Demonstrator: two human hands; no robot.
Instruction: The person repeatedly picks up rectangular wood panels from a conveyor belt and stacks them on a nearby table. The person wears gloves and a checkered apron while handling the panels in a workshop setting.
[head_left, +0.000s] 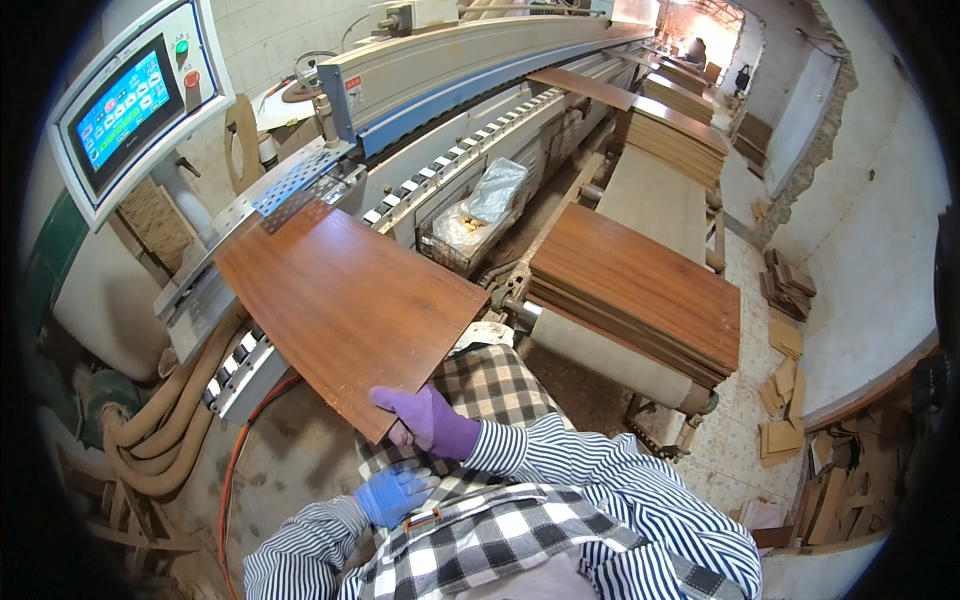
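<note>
My right hand (427, 421), in a purple glove, grips the near corner of a brown wood-grain panel (352, 300), thumb on top and fingers underneath. The panel's far end rests on the infeed of an edge banding machine (487, 75), by its perforated metal plate (300, 176). My left hand (395, 493), in a blue glove, lies against the checked apron (510, 525) with its fingers apart, holding nothing. To the right, a stack of similar panels (637, 277) sits on a roller conveyor (611, 360).
A control screen (126, 112) stands at upper left, above ribbed hoses (165, 450) and a red hose (236, 465). A wire basket (472, 217) hangs beside the machine. More panel stacks (675, 131) line the conveyor. Offcuts (784, 412) lie by the right wall. A person (696, 52) is far off.
</note>
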